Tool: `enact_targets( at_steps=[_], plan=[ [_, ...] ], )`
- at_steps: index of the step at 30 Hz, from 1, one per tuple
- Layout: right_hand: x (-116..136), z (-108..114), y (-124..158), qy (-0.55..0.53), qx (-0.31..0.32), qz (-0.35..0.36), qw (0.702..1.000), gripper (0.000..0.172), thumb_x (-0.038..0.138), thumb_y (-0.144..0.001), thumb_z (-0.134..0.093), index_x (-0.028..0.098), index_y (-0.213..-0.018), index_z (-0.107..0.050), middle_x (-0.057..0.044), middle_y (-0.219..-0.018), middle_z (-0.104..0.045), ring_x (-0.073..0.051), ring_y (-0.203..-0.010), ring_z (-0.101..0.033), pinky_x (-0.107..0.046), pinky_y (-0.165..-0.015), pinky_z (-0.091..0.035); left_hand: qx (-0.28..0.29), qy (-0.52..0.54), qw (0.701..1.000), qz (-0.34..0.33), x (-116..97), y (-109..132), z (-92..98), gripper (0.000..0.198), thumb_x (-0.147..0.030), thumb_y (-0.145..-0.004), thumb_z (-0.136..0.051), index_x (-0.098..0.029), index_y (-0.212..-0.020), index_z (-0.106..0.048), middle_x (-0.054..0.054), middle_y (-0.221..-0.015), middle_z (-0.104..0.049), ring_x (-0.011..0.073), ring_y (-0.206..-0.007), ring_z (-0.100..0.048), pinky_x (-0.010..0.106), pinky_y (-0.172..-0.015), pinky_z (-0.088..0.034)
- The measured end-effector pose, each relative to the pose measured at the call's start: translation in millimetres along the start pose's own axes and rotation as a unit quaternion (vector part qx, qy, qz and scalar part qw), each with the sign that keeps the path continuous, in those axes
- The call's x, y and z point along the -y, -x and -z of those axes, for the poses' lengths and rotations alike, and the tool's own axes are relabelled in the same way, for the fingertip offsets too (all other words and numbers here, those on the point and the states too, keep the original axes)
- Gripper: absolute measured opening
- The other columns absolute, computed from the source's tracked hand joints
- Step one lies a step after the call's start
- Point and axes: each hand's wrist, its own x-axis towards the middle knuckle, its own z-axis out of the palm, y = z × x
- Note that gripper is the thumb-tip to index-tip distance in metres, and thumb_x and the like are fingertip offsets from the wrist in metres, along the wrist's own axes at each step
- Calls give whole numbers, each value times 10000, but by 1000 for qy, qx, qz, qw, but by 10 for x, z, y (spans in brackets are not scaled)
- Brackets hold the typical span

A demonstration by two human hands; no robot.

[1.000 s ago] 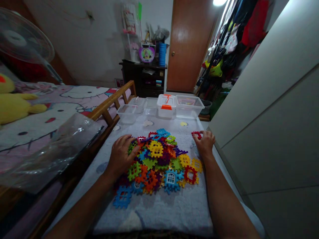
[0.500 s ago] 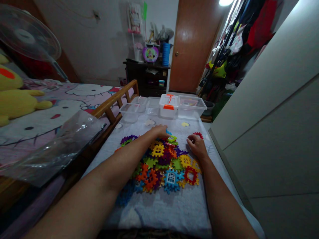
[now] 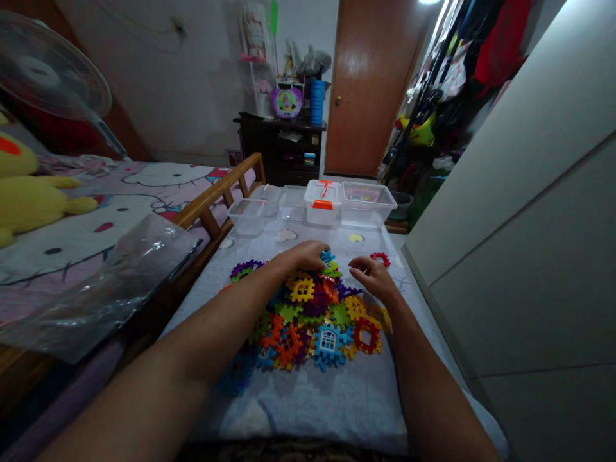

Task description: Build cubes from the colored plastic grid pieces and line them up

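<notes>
My left hand (image 3: 312, 255) reaches over the far side of a pile of colourful plastic interlocking blocks with toothed edges. Its fingers and thumb close around a small blue block (image 3: 327, 256), partly hidden by the hand. Just right of the pile, my right hand (image 3: 374, 276) is held with thumb and fingers apart and nothing visible between them. Behind it lies a red block (image 3: 380, 258) on the cloth. Nearer me in the pile are a yellow window block (image 3: 302, 289), a blue block with a white window (image 3: 328, 342) and a red frame-shaped block (image 3: 367, 335).
Clear plastic tubs (image 3: 247, 218) stand along the table's far end, beside a lidded box with orange latches (image 3: 322, 204) and a larger clear bin (image 3: 368, 208). A wooden bed rail (image 3: 219, 192) borders the left, a pale cabinet (image 3: 520, 256) the right.
My right hand has moved left, away from the red block and closer to my left hand. My left hand has shifted slightly right onto the blue block. The view has shifted slightly.
</notes>
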Motion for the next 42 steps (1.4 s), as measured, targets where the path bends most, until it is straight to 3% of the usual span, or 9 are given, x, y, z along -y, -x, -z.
enact_targets(
  at_steps=[8,12,16,20,24,26,35,38,42],
  plan=[
    [341,-214,46,44,73,128,988,152,286,-791,-735,242,-937,-725,-53,-1037,-610,-218,-1041,-547,-402,-980,-403,-118,121,986,-14,171,721,189,393,-230,-637,-557,-166,-1019,-625,29,-878,-668,189,-788,-603,265,-702,-461],
    [360,-180,41,-5,111,134,985,50,247,-814,-686,230,-856,-708,-47,-1008,-631,-202,-1007,-569,-382,-954,-418,-76,211,974,20,280,1133,147,268,-257,-635,-525,-174,-878,-604,-10,-747,-608,170,-684,-567,253,-615,-440],
    [305,-49,41,-123,121,85,981,116,319,-824,-640,209,-851,-662,-23,-878,-649,-166,-834,-597,-303,-770,-467,-54,302,951,33,331,1367,74,373,-329,-698,-569,-185,-1042,-582,-10,-847,-644,179,-746,-607,261,-656,-474],
    [178,11,28,-177,31,13,984,180,375,-829,-618,197,-837,-641,7,-710,-621,-140,-643,-555,-274,-625,-442,-82,268,958,51,368,1428,-57,437,-331,-745,-568,-205,-1163,-565,36,-1032,-684,226,-918,-648,321,-815,-506],
    [42,9,-6,-17,-127,33,991,125,305,-835,-581,199,-802,-639,-22,-763,-616,-158,-676,-550,-297,-673,-450,-156,169,972,51,399,1423,-217,466,-312,-747,-567,-200,-1198,-591,92,-1205,-642,271,-1094,-612,378,-971,-465],
    [-9,1,-15,85,-152,58,983,100,241,-833,-559,200,-786,-637,-50,-822,-620,-184,-764,-564,-327,-767,-454,-193,134,971,45,447,1429,-279,472,-328,-756,-569,-192,-1207,-601,105,-1219,-630,283,-1138,-588,398,-1010,-442],
    [62,7,18,270,55,20,961,99,187,-726,-597,177,-734,-696,-85,-873,-673,-223,-853,-577,-343,-835,-401,-309,119,929,168,1142,1550,-576,504,-616,-809,-521,-184,-1029,-661,116,-1136,-656,294,-1108,-586,427,-1029,-430],
    [108,-57,17,256,51,19,965,256,217,-754,-585,179,-964,-727,-90,-998,-708,-252,-961,-579,-373,-909,-384,-304,164,915,207,1254,1580,-668,569,-657,-804,-485,-169,-1025,-676,114,-1113,-666,290,-1076,-612,407,-1000,-461],
    [140,-206,12,235,82,22,968,589,257,-764,-607,161,-1344,-565,-126,-1275,-637,-305,-1197,-492,-444,-1024,-334,-311,213,902,212,1241,1616,-719,571,-648,-798,-509,-169,-1061,-679,104,-1141,-676,282,-1084,-621,391,-1014,-453]
  ],
)
